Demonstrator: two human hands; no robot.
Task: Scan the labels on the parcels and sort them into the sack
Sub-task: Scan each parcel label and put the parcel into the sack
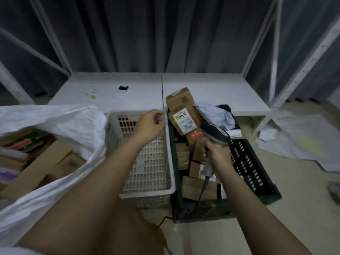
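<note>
Dim storeroom, low white surface behind the crates. My right hand grips the scanner; left hand hovers loosely curled, holding nothing I think. Labelled box tops the green crate: stiff, probably light, grab its sides. Sack left.

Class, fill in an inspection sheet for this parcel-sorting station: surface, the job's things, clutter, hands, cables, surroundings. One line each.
Surface: low white table behind the crates; pale floor.
Job's things: dark green plastic crate piled with brown cardboard parcels; white slotted plastic crate beside it; white plastic sack holding boxes; grey handheld barcode scanner.
Clutter: small black item and stickers on the table; white sheets on the floor.
Hands: right hand grips the scanner; left hand, fingers curled, over the white crate.
Cables: scanner cord trailing down.
Surroundings: dark curtains, white metal shelving frame.
</note>
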